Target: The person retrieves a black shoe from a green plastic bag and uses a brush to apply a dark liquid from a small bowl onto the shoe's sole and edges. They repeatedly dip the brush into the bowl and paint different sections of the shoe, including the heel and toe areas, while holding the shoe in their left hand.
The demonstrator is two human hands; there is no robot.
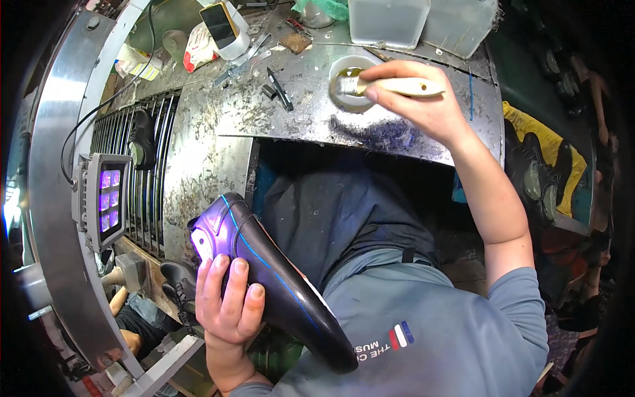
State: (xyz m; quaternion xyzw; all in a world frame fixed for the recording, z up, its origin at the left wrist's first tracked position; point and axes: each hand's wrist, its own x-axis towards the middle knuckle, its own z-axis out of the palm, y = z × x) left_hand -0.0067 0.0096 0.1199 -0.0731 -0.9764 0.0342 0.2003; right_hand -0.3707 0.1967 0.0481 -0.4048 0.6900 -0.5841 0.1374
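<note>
My left hand point(231, 301) is wrapped round a black leather shoe point(284, 278) held tilted in front of my body, heel up and toe down to the right. A thin blue line runs along its side, and purple light falls on the heel. In my right hand point(430, 106) I grip a flat paintbrush point(413, 87) with a pale handle. Its bristles are over or in a white round bowl point(337, 69) of yellowish liquid on the metal bench. Whether the bristles touch the liquid I cannot tell.
A lamp with purple lights point(109, 198) stands left of the shoe. On the metal bench point(198, 152) lie a black marker point(281, 92) and its cap. Behind are plastic bins point(387, 23) and a phone point(218, 25). A black shoe point(142, 142) rests on the roller rack; more shoes point(539, 169) sit at right.
</note>
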